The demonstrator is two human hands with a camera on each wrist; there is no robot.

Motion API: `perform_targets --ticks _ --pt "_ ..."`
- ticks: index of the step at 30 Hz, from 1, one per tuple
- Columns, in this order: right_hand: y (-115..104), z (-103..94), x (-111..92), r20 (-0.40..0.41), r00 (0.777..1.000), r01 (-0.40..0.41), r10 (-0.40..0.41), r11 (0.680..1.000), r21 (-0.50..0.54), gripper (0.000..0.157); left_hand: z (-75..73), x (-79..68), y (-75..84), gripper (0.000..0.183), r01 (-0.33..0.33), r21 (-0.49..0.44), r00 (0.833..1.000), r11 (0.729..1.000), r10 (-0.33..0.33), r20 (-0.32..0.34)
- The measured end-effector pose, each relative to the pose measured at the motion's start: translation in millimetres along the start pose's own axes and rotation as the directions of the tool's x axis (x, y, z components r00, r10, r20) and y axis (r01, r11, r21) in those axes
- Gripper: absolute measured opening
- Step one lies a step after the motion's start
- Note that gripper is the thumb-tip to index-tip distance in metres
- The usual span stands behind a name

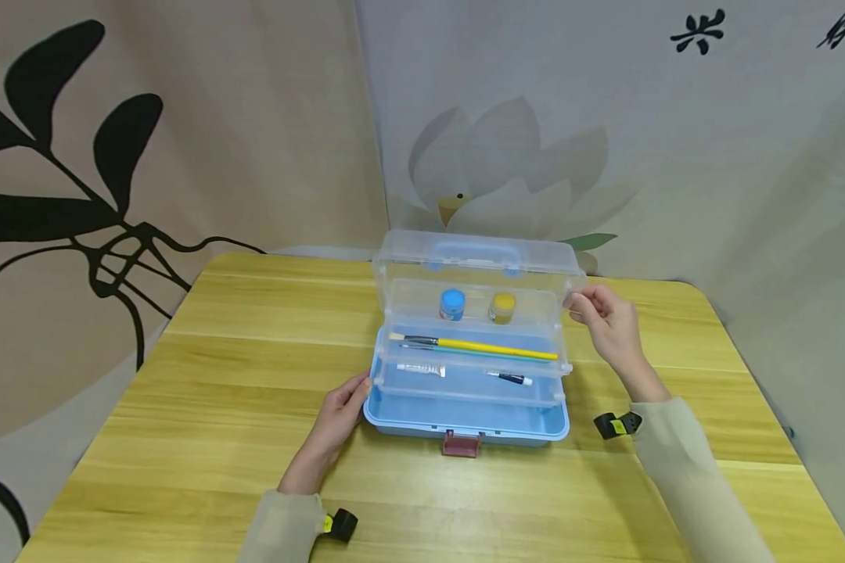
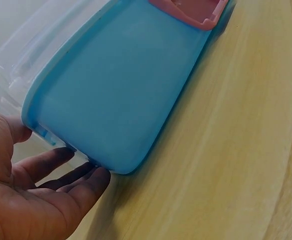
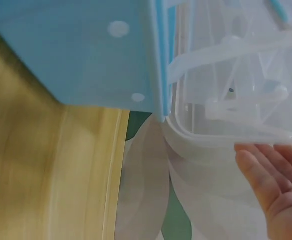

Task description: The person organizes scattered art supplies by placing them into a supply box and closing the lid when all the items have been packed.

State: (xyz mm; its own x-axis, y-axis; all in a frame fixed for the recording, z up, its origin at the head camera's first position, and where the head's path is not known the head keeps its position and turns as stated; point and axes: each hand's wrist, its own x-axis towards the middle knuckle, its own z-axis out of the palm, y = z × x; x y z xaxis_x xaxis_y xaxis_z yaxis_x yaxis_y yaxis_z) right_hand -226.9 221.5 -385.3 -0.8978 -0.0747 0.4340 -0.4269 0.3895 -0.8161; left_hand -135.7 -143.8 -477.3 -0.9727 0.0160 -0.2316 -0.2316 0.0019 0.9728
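A light-blue storage box [image 1: 465, 418] with a mauve latch [image 1: 461, 444] stands on the table, its clear lid [image 1: 401, 254] raised. Two clear trays are fanned out above the base. The upper one [image 1: 415, 295] carries a blue paint jar [image 1: 453, 305] and a yellow one [image 1: 502, 307]; lower down lie a yellow paintbrush [image 1: 496, 348], a thinner brush, a white tube [image 1: 421, 369] and a black-and-white tube [image 1: 510, 378]. My left hand [image 1: 341, 410] holds the box's left end, thumb near the rim and fingers against the wall [image 2: 56, 195]. My right hand [image 1: 613, 328] pinches the lid's right edge [image 3: 255, 140].
The wooden table [image 1: 239, 375] extends around the box, with its rear edge close behind the lid. A printed fabric backdrop [image 1: 289, 117] hangs behind the table. Black wrist cameras [image 1: 341, 525] sit beside both beige sleeves [image 1: 690, 461].
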Motion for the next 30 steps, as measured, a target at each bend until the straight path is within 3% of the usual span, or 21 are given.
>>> perform_targets --ticks 4,9,16,23,27,30 --pt "-8 -2.2 -7 0.013 1.0 0.016 -0.016 0.999 0.039 0.015 0.6 -0.3 -0.2 0.046 0.011 -0.004 1.0 1.0 -0.011 -0.001" --pt "14 -6.2 -17 0.034 0.999 0.039 -0.041 0.998 0.039 0.011 1.1 0.2 -1.7 0.045 0.001 -0.007 1.0 1.0 -0.001 -0.003" --pt "20 -9.2 -36 0.038 0.993 0.118 -0.116 0.992 -0.041 0.012 1.7 0.5 -1.9 0.046 0.002 -0.012 1.0 1.0 -0.002 -0.002" --pt "13 -5.6 -59 0.038 0.957 0.289 -0.286 0.945 -0.152 0.026 2.2 0.3 -1.5 0.047 -0.004 -0.019 1.0 1.0 0.004 0.01" --pt "24 -4.9 -72 0.046 0.94 0.339 -0.337 0.921 -0.194 0.033 1.9 0.1 -1.2 0.047 0.003 -0.012 1.0 1.0 -0.003 0.003" --pt "34 -5.1 -81 0.059 0.932 0.363 -0.358 0.914 -0.18 0.026 2.1 -0.4 -0.7 0.047 0.006 -0.009 1.0 1.0 -0.006 -0.006"
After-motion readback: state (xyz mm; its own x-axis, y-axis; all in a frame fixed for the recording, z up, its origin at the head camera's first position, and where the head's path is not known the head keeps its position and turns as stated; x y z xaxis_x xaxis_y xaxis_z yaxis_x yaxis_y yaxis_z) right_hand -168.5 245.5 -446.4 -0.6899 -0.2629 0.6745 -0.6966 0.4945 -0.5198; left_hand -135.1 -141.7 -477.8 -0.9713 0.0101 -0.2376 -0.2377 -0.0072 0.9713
